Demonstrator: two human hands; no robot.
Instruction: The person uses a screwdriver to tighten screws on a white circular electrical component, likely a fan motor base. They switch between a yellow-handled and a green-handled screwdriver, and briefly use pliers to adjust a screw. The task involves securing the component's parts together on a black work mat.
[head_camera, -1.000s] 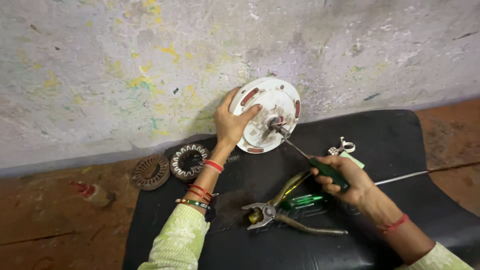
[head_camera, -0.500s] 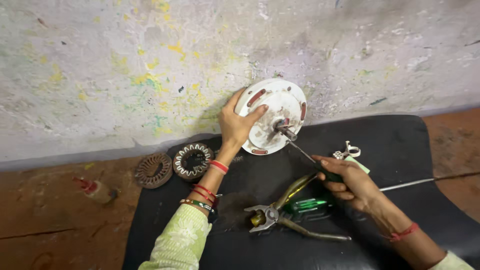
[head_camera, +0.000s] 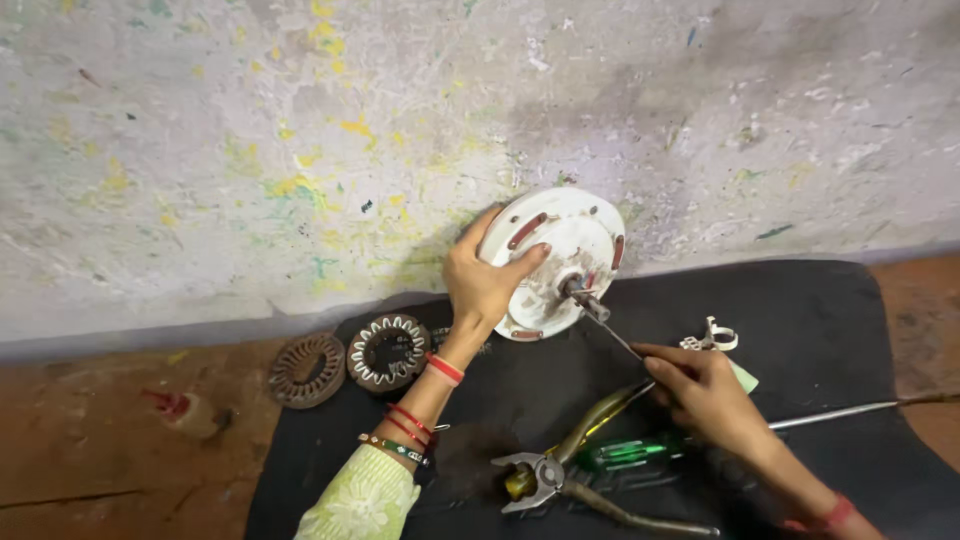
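1. Tilting on its edge, the white round motor cover stands on the black mat and leans against the paint-flecked wall, its flat face turned toward the camera and slightly to the right.
2. A short metal shaft sticks out of the cover's middle, pointing down and right toward the person.
3. The left hand grips the cover's left rim, fingers curled behind the edge and the thumb laid across the face.
4. The right hand is closed around the handle end of a screwdriver, fingers wrapped and pressed together on it.
5. The screwdriver's thin shank runs diagonally, from the hand at lower right up to the left, its tip meeting the shaft at the cover's centre.
6. Pliers lie on the mat below the hands, jaws to the left, one handle angled up right and the other trailing right.
7. A green-handled screwdriver lies just beside the pliers.
8. Two round wound coils rest left of the left wrist, the browner one off the mat.
9. A long metal rod lies at right, nearly level.
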